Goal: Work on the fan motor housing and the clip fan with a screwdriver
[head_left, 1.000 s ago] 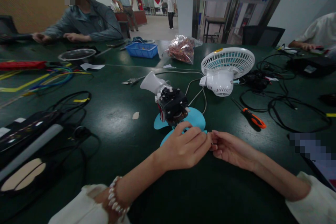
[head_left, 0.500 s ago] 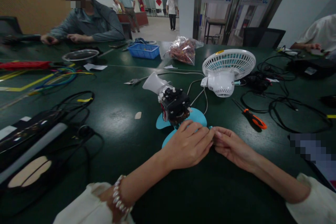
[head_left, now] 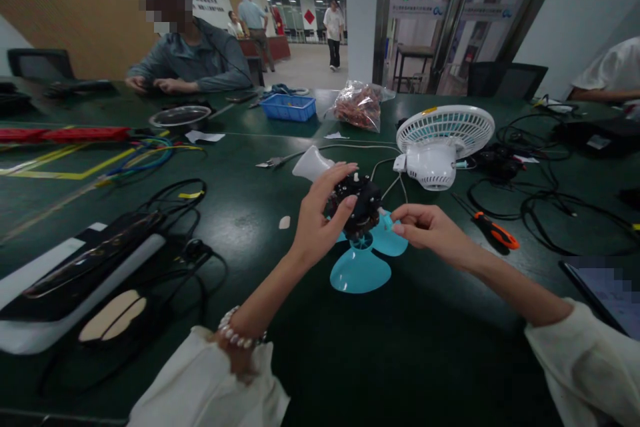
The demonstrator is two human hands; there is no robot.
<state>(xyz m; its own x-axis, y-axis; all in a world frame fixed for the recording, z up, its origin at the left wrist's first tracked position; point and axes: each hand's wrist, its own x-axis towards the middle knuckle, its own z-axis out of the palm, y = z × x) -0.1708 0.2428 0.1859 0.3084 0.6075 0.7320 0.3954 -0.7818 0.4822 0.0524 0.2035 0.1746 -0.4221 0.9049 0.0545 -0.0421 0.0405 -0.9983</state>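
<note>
My left hand (head_left: 323,220) is wrapped over a black fan motor (head_left: 357,207), thumb on its near side. Below the motor, blue fan blades (head_left: 361,270) rest on the dark green table. A white flared base (head_left: 311,163) juts out behind my left fingers. With fingertips pinched, my right hand (head_left: 425,227) holds a small light-blue piece (head_left: 390,221) beside the motor's right side, over one blade. Behind, a white fan cage with its housing (head_left: 443,143) lies on the table, joined by a grey cable.
An orange-black screwdriver (head_left: 495,231) and black cables lie at the right. A blue basket (head_left: 289,107) and a plastic bag (head_left: 359,105) stand at the back. A black-white device (head_left: 95,253) is at the left. A person (head_left: 187,57) sits across the table.
My left hand has moved up from the blades onto the motor and opened away from my right hand. My right hand has risen slightly with the small piece. The view has shifted.
</note>
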